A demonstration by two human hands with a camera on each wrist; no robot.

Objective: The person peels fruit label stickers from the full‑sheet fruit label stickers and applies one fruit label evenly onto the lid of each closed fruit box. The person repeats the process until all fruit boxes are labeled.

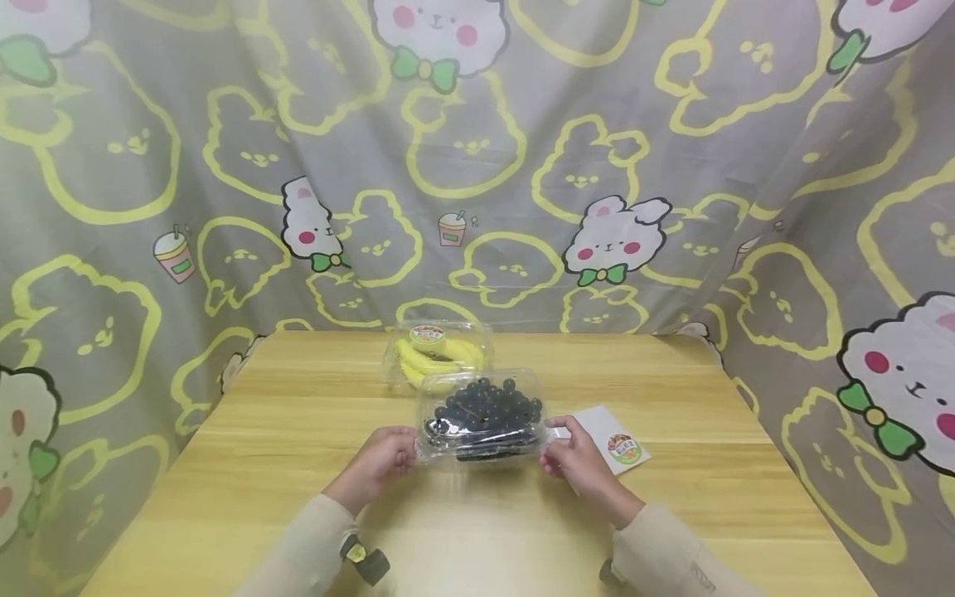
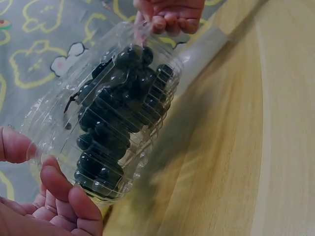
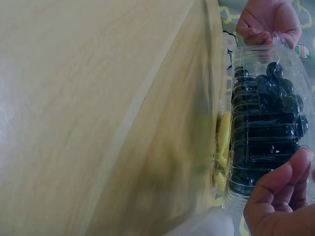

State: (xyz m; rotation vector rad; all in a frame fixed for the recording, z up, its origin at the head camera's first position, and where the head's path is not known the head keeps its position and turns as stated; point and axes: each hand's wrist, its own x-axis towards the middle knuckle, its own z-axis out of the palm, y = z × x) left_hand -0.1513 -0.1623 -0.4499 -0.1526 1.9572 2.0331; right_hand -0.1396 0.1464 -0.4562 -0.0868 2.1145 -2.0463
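Observation:
A clear plastic clamshell box of dark grapes (image 1: 481, 414) is held between both hands just above the wooden table (image 1: 298, 464). My left hand (image 1: 380, 464) grips its left end, thumb and curled fingers (image 2: 59, 189) round the rim of the box (image 2: 118, 118). My right hand (image 1: 574, 456) grips the right end, its fingers (image 3: 275, 191) curled on the box (image 3: 266, 128). The lid looks closed over the grapes.
A second clear box with yellow bananas (image 1: 436, 355) stands behind the grape box. A white card with a round sticker (image 1: 618, 439) lies on the table right of my right hand. Patterned cloth (image 1: 477, 166) hangs round the table on three sides.

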